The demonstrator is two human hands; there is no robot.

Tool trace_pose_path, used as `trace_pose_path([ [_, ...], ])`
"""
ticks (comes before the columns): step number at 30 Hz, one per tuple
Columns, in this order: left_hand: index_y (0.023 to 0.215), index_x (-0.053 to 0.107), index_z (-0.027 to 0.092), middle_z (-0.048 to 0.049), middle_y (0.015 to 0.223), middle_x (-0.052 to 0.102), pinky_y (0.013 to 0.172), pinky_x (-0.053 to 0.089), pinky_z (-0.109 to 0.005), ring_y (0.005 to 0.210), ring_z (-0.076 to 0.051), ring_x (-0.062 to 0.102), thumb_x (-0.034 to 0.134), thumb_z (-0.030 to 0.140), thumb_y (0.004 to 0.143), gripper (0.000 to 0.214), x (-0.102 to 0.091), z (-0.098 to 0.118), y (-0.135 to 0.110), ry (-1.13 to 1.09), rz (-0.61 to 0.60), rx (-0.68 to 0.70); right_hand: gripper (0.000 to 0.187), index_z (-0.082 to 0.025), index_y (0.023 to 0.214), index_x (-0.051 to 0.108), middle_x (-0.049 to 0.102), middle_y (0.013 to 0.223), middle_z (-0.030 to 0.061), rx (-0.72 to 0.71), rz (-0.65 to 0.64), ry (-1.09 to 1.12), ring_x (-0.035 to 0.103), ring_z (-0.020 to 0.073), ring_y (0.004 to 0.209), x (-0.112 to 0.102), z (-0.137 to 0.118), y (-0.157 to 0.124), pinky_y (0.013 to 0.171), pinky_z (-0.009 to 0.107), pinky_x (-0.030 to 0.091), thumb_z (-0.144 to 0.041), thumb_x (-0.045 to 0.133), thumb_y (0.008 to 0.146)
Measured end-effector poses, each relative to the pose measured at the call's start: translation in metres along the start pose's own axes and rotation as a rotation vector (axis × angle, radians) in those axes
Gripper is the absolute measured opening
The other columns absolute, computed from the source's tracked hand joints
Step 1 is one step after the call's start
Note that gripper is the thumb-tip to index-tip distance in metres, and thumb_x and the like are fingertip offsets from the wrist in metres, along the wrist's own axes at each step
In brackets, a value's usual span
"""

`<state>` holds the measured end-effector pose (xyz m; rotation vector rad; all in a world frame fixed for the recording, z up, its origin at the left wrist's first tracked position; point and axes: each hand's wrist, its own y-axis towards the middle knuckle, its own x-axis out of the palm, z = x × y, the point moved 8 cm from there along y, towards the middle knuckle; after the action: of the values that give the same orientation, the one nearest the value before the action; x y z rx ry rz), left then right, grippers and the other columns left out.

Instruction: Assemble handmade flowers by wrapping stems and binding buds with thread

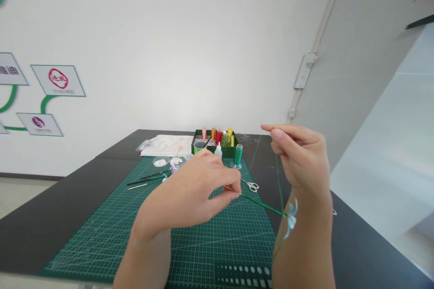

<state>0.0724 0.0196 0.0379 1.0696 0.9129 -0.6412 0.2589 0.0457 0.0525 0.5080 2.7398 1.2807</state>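
My left hand [200, 185] pinches the end of a thin flower stem [261, 203], part of it wrapped in green thread. At its other end a pale blue flower [290, 220] appears in front of my right forearm. Raised to the right, my right hand [298, 149] is closed, thumb against fingers, on green thread [280, 185] that runs down to the stem near the flower. Another stretch of thread slants down toward a green spool [238, 155] standing on a clear base. Just past my left fingers lie white-handled scissors [252, 186].
A green cutting mat [217, 239] covers the middle of the black table [44, 212]. Farther back are a box of coloured thread spools [233, 149], a white glue bottle [218, 150], and small dishes [160, 161]. Dark sticks [145, 178] and a wooden stick [137, 186] lie left.
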Motion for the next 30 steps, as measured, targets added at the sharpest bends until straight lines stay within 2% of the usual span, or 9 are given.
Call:
trace_pose_path([
  [3, 0.083, 0.063, 0.022, 0.0033, 0.076, 0.068, 0.082, 0.037, -0.033, 0.077, -0.015, 0.056, 0.058, 0.015, 0.094, 0.013, -0.005, 0.003, -0.003, 0.019, 0.040, 0.014, 0.015, -0.023, 0.087, 0.084, 0.045, 0.046, -0.0043, 0.066, -0.050, -0.056, 0.034, 0.0097, 0.046, 0.009, 0.009, 0.006, 0.045, 0.026, 0.026, -0.035, 0.076, 0.080],
  [6, 0.085, 0.064, 0.022, 0.0041, 0.077, 0.068, 0.083, 0.039, -0.032, 0.077, -0.014, 0.057, 0.059, 0.014, 0.094, 0.013, -0.017, 0.007, -0.006, 0.034, 0.157, 0.037, 0.014, -0.022, 0.085, 0.084, 0.047, 0.044, -0.0039, 0.124, -0.137, -0.076, 0.046, 0.0115, 0.050, 0.022, 0.019, 0.009, 0.048, 0.026, 0.037, -0.032, 0.075, 0.081],
  [10, 0.087, 0.064, 0.024, 0.0048, 0.075, 0.069, 0.084, 0.042, -0.033, 0.075, -0.014, 0.059, 0.062, 0.015, 0.093, 0.011, -0.040, 0.009, -0.013, 0.084, 0.468, 0.058, 0.017, -0.023, 0.086, 0.084, 0.073, 0.068, 0.0039, 0.186, -0.309, -0.093, 0.066, 0.0183, 0.071, 0.040, 0.038, 0.009, 0.063, 0.031, 0.053, -0.036, 0.075, 0.082],
  [13, 0.087, 0.065, 0.024, 0.0037, 0.075, 0.070, 0.084, 0.043, -0.036, 0.074, -0.016, 0.060, 0.063, 0.014, 0.091, 0.012, -0.056, 0.005, -0.021, 0.195, 0.752, 0.039, 0.018, -0.025, 0.089, 0.084, 0.080, 0.093, 0.0069, 0.189, -0.439, -0.120, 0.071, 0.0207, 0.085, 0.050, 0.046, 0.005, 0.074, 0.034, 0.056, -0.039, 0.076, 0.082],
  [15, 0.088, 0.066, 0.024, 0.0025, 0.077, 0.071, 0.085, 0.043, -0.039, 0.074, -0.017, 0.060, 0.065, 0.014, 0.091, 0.011, -0.061, 0.000, -0.027, 0.278, 0.915, 0.008, 0.018, -0.025, 0.090, 0.084, 0.080, 0.093, 0.0056, 0.198, -0.537, -0.150, 0.070, 0.0189, 0.082, 0.056, 0.046, 0.000, 0.072, 0.031, 0.054, -0.039, 0.075, 0.083],
  [18, 0.090, 0.069, 0.025, 0.0012, 0.079, 0.072, 0.088, 0.043, -0.042, 0.074, -0.017, 0.060, 0.066, 0.017, 0.091, 0.008, -0.063, -0.009, -0.032, 0.348, 1.082, -0.046, 0.018, -0.024, 0.089, 0.084, 0.078, 0.079, 0.0029, 0.213, -0.685, -0.196, 0.061, 0.0127, 0.063, 0.062, 0.041, -0.010, 0.057, 0.026, 0.046, -0.039, 0.074, 0.085],
  [25, 0.102, 0.075, 0.026, -0.0004, 0.086, 0.074, 0.081, 0.047, -0.036, 0.082, -0.017, 0.061, 0.066, 0.022, 0.092, 0.014, -0.056, -0.035, -0.030, 0.147, 1.226, -0.124, 0.024, -0.021, 0.091, 0.084, 0.073, 0.069, 0.0028, 0.172, -0.846, -0.099, 0.044, 0.0089, 0.051, 0.071, 0.023, -0.022, 0.046, 0.025, 0.031, -0.042, 0.073, 0.086],
  [28, 0.098, 0.077, 0.027, 0.0001, 0.079, 0.073, 0.078, 0.047, -0.034, 0.079, -0.017, 0.061, 0.068, 0.023, 0.091, 0.012, -0.053, -0.045, -0.028, 0.023, 1.259, -0.131, 0.022, -0.022, 0.091, 0.085, 0.073, 0.072, 0.0033, 0.222, -0.822, -0.081, 0.046, 0.0100, 0.056, 0.071, 0.033, -0.020, 0.049, 0.026, 0.033, -0.041, 0.076, 0.084],
  [30, 0.096, 0.077, 0.026, 0.0002, 0.077, 0.071, 0.076, 0.048, -0.033, 0.076, -0.015, 0.061, 0.069, 0.024, 0.090, 0.010, -0.052, -0.057, -0.027, -0.111, 1.271, -0.147, 0.021, -0.023, 0.091, 0.084, 0.069, 0.069, 0.0021, 0.274, -0.740, -0.021, 0.044, 0.0098, 0.057, 0.067, 0.048, -0.012, 0.050, 0.025, 0.031, -0.041, 0.077, 0.082],
])
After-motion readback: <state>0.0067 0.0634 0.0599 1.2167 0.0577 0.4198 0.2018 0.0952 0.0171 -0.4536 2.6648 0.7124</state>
